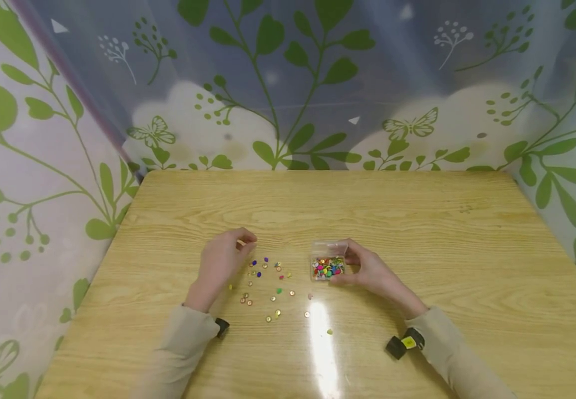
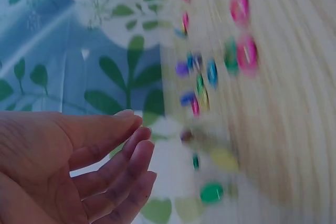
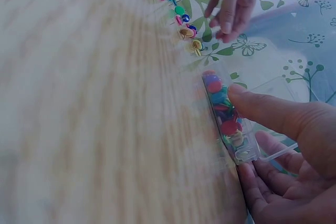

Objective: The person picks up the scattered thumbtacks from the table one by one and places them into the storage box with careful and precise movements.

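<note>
My right hand (image 1: pixel 373 271) holds a small clear plastic box (image 1: pixel 312 270) by its right side, thumb at the front and fingers behind. Its hinged lid (image 1: pixel 329 247) stands raised at the back. Many coloured thumbtacks (image 1: pixel 329 273) fill the box; the right wrist view shows my thumb (image 3: pixel 262 106) along its wall. To the left, my left hand (image 1: pixel 220 263) hovers by the loose thumbtacks (image 1: pixel 279 290) scattered on the table. In the left wrist view its thumb and fingertips (image 2: pixel 134 121) come close together, with nothing visible between them.
The wooden table (image 1: pixel 392 205) meets a leaf-patterned curtain (image 1: pixel 292 111) at its back edge, with more of it at both sides. A few stray tacks lie nearer the front, including a yellowish one (image 1: pixel 330 331). A black wrist camera (image 1: pixel 396 348) sits below the right sleeve.
</note>
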Action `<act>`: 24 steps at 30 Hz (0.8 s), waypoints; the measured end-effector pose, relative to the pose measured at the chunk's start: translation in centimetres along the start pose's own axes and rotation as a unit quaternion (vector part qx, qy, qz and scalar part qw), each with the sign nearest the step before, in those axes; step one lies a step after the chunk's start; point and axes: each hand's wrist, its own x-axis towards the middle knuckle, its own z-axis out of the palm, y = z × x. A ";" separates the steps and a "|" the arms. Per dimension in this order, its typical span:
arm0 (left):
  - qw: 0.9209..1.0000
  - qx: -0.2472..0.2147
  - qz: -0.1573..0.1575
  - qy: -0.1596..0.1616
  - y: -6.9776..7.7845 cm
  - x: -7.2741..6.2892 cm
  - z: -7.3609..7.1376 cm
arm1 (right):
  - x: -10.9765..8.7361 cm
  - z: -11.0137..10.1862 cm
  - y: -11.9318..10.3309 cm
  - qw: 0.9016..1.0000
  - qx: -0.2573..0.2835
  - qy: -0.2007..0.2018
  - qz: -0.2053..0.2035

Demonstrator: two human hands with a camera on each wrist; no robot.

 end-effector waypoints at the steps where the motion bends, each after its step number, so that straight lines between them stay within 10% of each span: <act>1: 1.000 0.003 -0.006 0.001 -0.5 0.0 -0.2 | 0.0 0.0 0.0 1.000 0.000 0.000 -0.001; 13: 0.997 0.034 -0.033 -0.055 -3.5 0.2 -0.8 | 0.0 0.1 0.1 1.000 0.001 0.000 -0.001; 24: 0.998 0.036 -0.048 -0.017 -3.4 0.5 -0.8 | 0.0 0.1 0.1 1.000 0.004 0.001 -0.001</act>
